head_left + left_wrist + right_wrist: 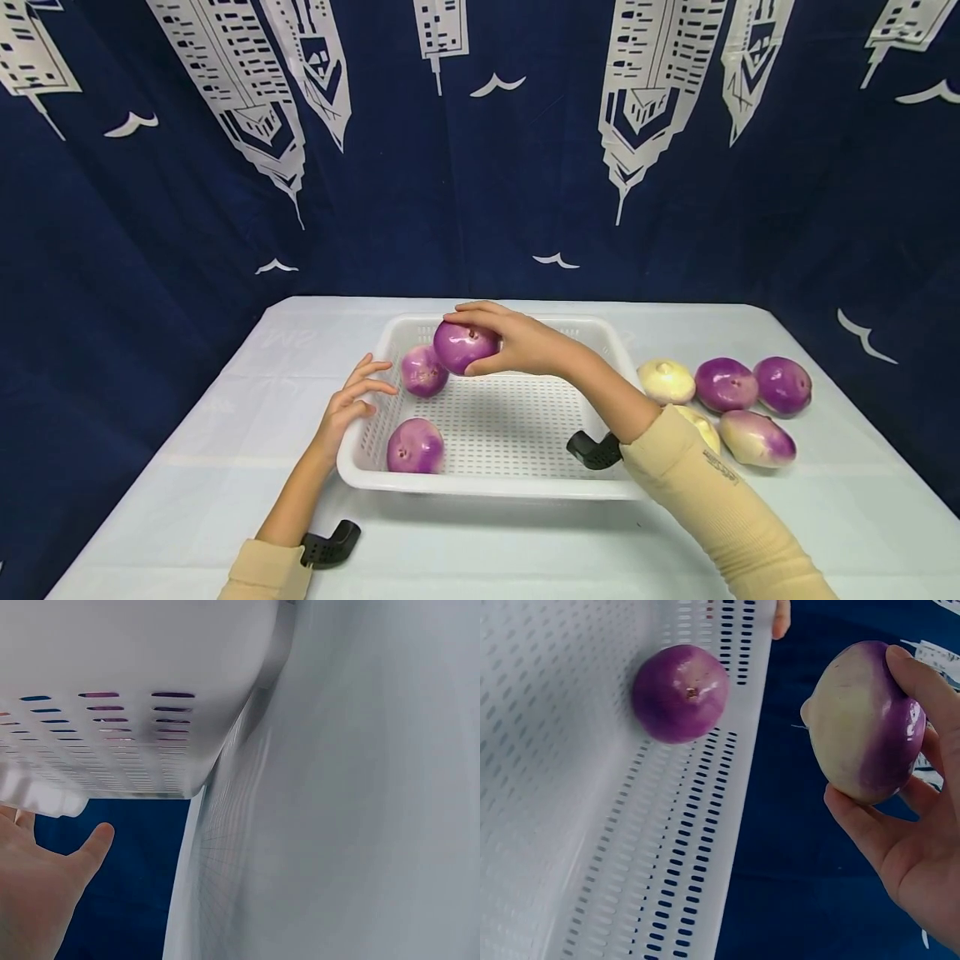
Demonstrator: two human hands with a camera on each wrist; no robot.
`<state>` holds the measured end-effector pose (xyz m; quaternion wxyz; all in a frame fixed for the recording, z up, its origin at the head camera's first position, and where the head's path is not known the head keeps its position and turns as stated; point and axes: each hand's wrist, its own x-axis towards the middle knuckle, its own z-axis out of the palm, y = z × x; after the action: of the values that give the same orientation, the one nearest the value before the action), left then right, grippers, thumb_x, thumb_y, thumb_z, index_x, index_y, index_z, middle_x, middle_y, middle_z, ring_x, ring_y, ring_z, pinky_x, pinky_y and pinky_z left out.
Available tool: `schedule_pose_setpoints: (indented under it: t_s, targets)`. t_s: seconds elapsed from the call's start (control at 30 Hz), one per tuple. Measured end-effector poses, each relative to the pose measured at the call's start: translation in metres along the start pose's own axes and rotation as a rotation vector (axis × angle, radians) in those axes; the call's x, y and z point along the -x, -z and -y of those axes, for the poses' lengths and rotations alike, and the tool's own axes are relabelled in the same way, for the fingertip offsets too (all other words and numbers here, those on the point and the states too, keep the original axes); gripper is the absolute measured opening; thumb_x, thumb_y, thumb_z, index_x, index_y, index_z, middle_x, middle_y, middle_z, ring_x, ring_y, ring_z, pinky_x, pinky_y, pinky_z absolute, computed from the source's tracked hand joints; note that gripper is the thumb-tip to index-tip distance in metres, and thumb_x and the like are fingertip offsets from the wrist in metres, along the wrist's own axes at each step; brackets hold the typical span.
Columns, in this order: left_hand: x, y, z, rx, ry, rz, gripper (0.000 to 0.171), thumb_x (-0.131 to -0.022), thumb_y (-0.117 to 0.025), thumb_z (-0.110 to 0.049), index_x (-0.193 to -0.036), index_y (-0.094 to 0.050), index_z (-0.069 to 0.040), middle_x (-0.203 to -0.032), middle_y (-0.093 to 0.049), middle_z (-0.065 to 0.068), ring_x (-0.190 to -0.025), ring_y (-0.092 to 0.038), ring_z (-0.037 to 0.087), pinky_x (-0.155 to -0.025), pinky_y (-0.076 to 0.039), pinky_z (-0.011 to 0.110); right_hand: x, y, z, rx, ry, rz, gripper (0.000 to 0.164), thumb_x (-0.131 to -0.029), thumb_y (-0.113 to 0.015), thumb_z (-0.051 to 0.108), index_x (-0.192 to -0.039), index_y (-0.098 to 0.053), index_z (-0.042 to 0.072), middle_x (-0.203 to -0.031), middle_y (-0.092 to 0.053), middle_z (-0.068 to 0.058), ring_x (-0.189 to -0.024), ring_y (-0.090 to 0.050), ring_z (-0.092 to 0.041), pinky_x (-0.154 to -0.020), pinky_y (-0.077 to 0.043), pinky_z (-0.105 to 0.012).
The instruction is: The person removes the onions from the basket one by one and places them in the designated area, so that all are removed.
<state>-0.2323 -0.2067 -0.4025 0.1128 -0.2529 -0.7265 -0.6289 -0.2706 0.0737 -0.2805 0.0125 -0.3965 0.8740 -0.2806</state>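
Soft, even light with faint shadow beneath the basket [487, 487]

Head view: the right hand [528, 337] partly hides its purple bulb [459, 347]; the sleeve [727, 500] at four o'clock, a yellow bulb [702, 425].

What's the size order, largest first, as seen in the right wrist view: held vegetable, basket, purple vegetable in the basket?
1. Basket, cut off by the frame
2. Held vegetable
3. Purple vegetable in the basket

The held one looks nearer the camera, so 2 versus 3 is unsure in true size.
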Motion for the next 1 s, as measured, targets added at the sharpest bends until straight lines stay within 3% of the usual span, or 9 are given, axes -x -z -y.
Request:
schedule_pose_setpoints:
  t_s: [0.47,0.77,1.0]
  targets:
    - [0.002,0.000,0.000,0.010,0.003,0.001,0.043,-0.069,-0.039,0.000,-0.089,-0.067,-0.026,-0.126,-0.047,-0.011,-0.139,0.001,0.037,-0.104,0.008,0.066,0.028,0.016,0.002,-0.172,-0.065,-0.099,0.070,-0.073,-0.073,0.021,-0.136,-0.042,0.022,-0.145,-0.031,-0.004,-0.122,-0.047,-0.027,-0.092,-0.048,-0.041]
    - [0.002,0.001,0.001,0.000,0.007,-0.001,0.043,-0.069,-0.039,0.000,-0.089,-0.067,-0.027,-0.125,-0.047,-0.013,-0.139,0.000,0.037,-0.104,0.008,0.066,0.046,0.033,-0.005,-0.218,-0.069,-0.233,0.073,-0.072,-0.074,0.016,-0.137,-0.040,0.017,-0.144,-0.031,-0.006,-0.126,-0.040,-0.028,-0.095,-0.045,-0.047]
    - [0.001,0.000,0.001,0.005,0.002,0.004,0.044,-0.069,-0.039,0.000,-0.090,-0.066,-0.029,-0.126,-0.046,-0.011,-0.140,-0.005,0.021,-0.105,0.008,0.065,0.062,0.048,-0.009,-0.188,-0.107,-0.308,0.073,-0.073,-0.074,0.019,-0.137,-0.039,0.022,-0.144,-0.033,-0.004,-0.126,-0.039,-0.028,-0.094,-0.045,-0.049]
